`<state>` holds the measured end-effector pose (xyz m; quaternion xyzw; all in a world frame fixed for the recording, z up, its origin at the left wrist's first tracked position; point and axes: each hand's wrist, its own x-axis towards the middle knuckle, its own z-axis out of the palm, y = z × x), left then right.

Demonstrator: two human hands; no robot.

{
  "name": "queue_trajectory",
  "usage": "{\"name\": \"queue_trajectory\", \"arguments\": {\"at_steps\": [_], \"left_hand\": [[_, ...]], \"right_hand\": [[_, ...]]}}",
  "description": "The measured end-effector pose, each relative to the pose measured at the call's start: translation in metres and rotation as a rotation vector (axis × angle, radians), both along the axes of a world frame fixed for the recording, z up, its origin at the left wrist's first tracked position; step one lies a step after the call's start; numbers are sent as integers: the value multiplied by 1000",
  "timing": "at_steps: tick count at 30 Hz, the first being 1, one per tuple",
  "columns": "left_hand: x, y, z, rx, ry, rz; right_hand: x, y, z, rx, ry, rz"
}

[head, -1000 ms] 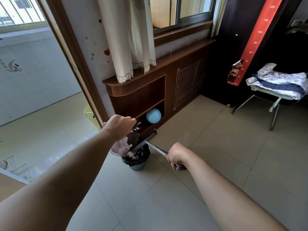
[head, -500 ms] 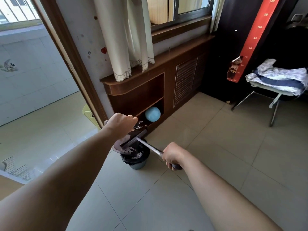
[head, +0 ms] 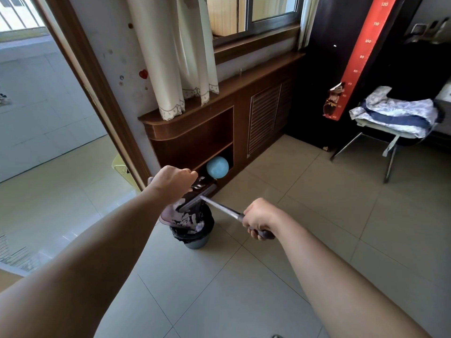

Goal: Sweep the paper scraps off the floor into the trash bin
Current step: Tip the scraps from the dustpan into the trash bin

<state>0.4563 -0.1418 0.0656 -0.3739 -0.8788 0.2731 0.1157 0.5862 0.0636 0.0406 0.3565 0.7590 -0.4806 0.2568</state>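
- Pale floor (head: pixel 244 289) tiles fill the room, and no scraps show on the part we can see.
- White, crumpled scraps (head: pixel 189 219) lie on the dustpan (head: pixel 168 215) and in the top of the bin (head: pixel 195 241) under it.
- The bin is small, has a black bag inside, and stands on the floor just beside a wooden shelf (head: pixel 195 132).
- The left hand (head: pixel 174 181) is clenched, most likely round the dustpan's handle, though the handle is hidden. It holds the pan tipped over the bin.
- The right hand (head: pixel 258 219) grasps the end of the brush (head: pixel 219 208). The brush head lies across the pan.
- I think the step now is emptying the pan into the bin.
- The next move calls for pushing the last bits down with the brush. The low edge of the pan must stay over the bin's mouth.
- A blue ball (head: pixel 217 167) sits in the shelf's bottom hole, just behind the hands.
- A curtain (head: pixel 175 57) hangs above the shelf.
- A chair (head: pixel 390 132) with folded cloth stands well apart on the right, and an open doorway is on the left.
- The shelf is very near, so the brush head could bump it.
- The bin is small and paper is light, so bits could fall past it onto the floor.
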Motion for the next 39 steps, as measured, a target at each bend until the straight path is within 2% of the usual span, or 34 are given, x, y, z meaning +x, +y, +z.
{"name": "queue_trajectory", "arguments": {"at_steps": [3, 8, 11, 14, 18, 20, 23, 29, 34, 39], "left_hand": [[-2, -1, 2, -7, -16, 7], [-5, -6, 4, -15, -23, 59], [1, -5, 8, 0, -21, 30], [2, -7, 11, 8, 9, 27], [2, -11, 17, 2, 27, 66], [4, -12, 21, 12, 18, 76], [7, -15, 23, 12, 19, 88], [16, -19, 29, 9, 36, 118], [15, -20, 32, 18, 35, 111], [11, -19, 31, 33, 39, 71]], "right_hand": [[2, -17, -10, -56, -24, -3], [8, -18, -6, 176, -45, 276], [10, -11, 4, 277, -3, 306], [7, -3, 5, 220, -43, 216], [2, 6, -5, 61, -113, -48], [7, 2, -10, 43, -116, -20], [16, -13, -23, 131, -79, 111], [24, -14, -33, 173, -52, 88], [11, -12, -19, 49, -55, 14], [4, -8, 4, -30, -6, 53]]}}
